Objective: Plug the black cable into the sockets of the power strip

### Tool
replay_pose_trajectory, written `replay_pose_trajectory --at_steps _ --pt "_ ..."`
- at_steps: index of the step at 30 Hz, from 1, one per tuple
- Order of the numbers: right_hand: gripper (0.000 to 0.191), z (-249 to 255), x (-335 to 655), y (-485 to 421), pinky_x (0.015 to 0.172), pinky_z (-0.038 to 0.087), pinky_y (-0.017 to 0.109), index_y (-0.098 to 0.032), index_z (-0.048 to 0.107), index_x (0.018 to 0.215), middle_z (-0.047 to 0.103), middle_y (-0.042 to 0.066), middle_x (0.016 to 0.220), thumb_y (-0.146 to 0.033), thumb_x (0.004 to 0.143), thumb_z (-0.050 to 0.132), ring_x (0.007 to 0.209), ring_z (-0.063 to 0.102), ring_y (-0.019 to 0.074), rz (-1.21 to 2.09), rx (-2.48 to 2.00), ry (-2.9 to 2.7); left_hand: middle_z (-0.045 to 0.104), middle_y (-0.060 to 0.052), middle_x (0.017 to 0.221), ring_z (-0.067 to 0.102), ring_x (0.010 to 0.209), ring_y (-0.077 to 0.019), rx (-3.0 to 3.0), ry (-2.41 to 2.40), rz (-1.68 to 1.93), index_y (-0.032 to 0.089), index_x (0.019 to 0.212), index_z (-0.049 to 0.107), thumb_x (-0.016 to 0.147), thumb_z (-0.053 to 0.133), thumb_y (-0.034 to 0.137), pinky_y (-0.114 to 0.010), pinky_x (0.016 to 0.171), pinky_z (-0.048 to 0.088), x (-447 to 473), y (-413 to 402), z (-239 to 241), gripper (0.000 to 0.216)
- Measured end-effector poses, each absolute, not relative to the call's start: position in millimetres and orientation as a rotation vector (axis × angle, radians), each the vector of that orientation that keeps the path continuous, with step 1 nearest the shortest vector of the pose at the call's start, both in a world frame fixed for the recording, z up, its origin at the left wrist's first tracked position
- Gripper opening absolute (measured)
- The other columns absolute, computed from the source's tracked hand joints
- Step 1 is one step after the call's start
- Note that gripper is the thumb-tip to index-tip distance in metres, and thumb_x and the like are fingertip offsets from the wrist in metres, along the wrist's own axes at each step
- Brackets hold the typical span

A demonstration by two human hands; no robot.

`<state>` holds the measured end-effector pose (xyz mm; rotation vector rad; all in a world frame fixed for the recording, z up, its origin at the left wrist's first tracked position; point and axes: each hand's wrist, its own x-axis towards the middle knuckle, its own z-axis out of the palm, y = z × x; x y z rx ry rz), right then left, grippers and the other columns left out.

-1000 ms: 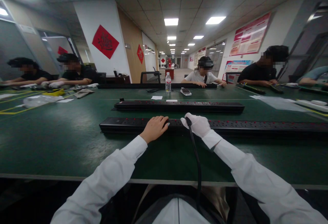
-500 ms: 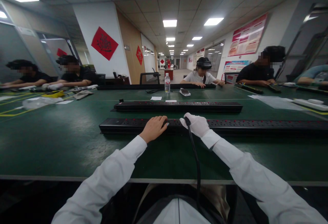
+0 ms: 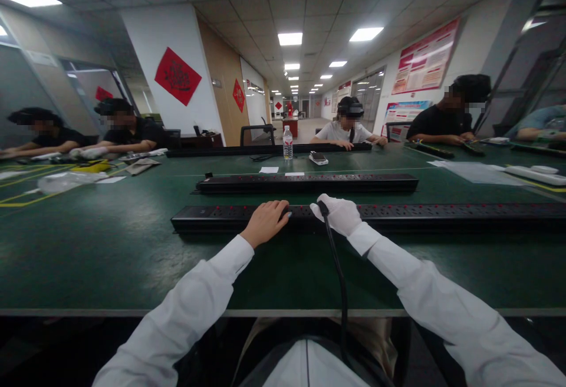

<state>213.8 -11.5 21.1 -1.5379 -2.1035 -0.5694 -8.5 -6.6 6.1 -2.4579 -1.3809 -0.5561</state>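
Note:
A long black power strip (image 3: 407,215) with rows of sockets and small red marks lies across the green table before me. My left hand (image 3: 266,220), bare, grips it left of the middle, fingers curled over the top and the thumb towards the near side. In a white glove, my right hand (image 3: 339,213) is closed around a black plug (image 3: 324,207) above the strip's sockets. The plug's front end is hidden, so I cannot tell whether it sits in a socket. Its black cable (image 3: 339,275) drops over the table edge towards my lap.
A second black power strip (image 3: 309,184) lies parallel behind the first. Farther back are a water bottle (image 3: 288,144), a phone (image 3: 318,157) and paper slips (image 3: 269,170). Several people work around the table. Clear plastic sheeting (image 3: 475,174) lies at right.
The view has shifted very slightly. Both hands, the plug and the strip keep their places.

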Motion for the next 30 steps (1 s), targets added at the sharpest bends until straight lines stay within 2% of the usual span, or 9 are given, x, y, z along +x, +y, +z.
replay_pose_trajectory --at_steps 30 --pt "0.047 19.9 213.9 -11.0 0.051 0.021 0.024 -0.02 0.058 0.084 0.064 0.003 0.064 -0.057 0.084 0.028 0.059 0.057 0.013 -0.567 -1.549 -2.097 0.058 -0.005 0.096 0.055 0.089 -0.0188 -2.459 -1.407 -0.556 0.021 0.111 0.044 0.087 0.034 0.039 -0.032 0.079 0.04 -8.4 -5.5 6.9 0.031"
